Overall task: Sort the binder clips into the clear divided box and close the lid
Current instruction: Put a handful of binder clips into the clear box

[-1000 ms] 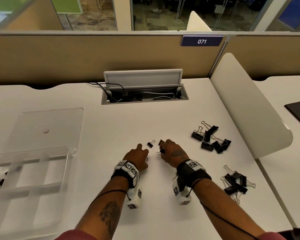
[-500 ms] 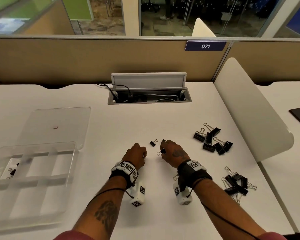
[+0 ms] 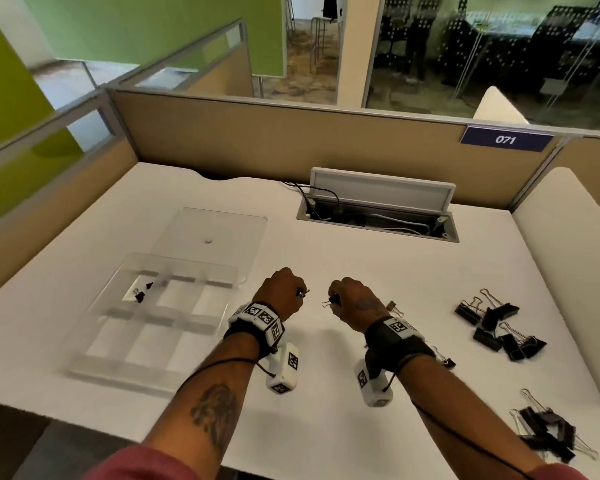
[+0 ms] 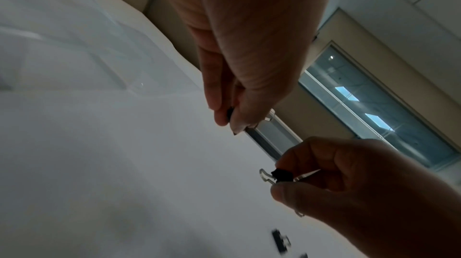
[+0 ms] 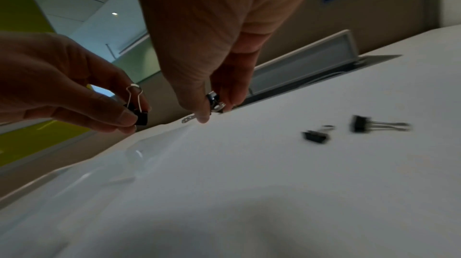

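My left hand (image 3: 300, 293) pinches a small black binder clip (image 4: 229, 113) between thumb and fingertips, above the white table. Just to its right, my right hand (image 3: 333, 301) pinches another small black clip (image 3: 334, 299), seen close in the right wrist view as the clip (image 5: 214, 102). The clear divided box (image 3: 94, 344) lies to the left of both hands with its lid (image 3: 222, 223) folded open behind it. Two small clips (image 3: 141, 292) sit in its far-left compartment. The other compartments look empty.
Two small clips (image 5: 315, 136) lie on the table right of my right hand. A pile of larger black clips (image 3: 496, 323) sits at the right, another pile (image 3: 548, 431) near the front right edge. An open cable hatch (image 3: 378, 220) is behind.
Both hands have come up off the table, each with a small clip pinched in it. My head has turned left, so the box now lies closer to the hands in view.
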### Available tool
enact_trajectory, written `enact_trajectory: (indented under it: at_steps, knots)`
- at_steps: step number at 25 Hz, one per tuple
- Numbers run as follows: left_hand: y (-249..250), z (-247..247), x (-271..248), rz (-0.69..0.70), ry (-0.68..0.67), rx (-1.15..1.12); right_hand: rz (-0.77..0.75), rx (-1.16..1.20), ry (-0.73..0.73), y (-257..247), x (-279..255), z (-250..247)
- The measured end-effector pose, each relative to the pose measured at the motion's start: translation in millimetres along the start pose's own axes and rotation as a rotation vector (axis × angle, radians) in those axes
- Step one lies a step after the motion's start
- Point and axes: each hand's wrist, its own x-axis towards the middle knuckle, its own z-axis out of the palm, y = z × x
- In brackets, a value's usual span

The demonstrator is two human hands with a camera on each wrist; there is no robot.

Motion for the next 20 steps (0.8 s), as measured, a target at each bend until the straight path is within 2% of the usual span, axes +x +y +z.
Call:
enact_trajectory:
  at_steps: [5,7,13,20]
  knots:
    - [-65,-59,-29,-0.084,0.092,0.002,-0.112,0.021,0.034,-86,38,0]
    - [-86,-76,-39,-0.114,0.099,0.008,-0.129,0.027,0.031,-112,51,3]
    - [-192,-129,-75,-0.170,0.097,0.043,-0.201,0.012,0.003,-229,93,33]
    - [-252,-142,-77,-0.164,0.045,0.033,-0.165,-0.013,-0.041,-287,118,64]
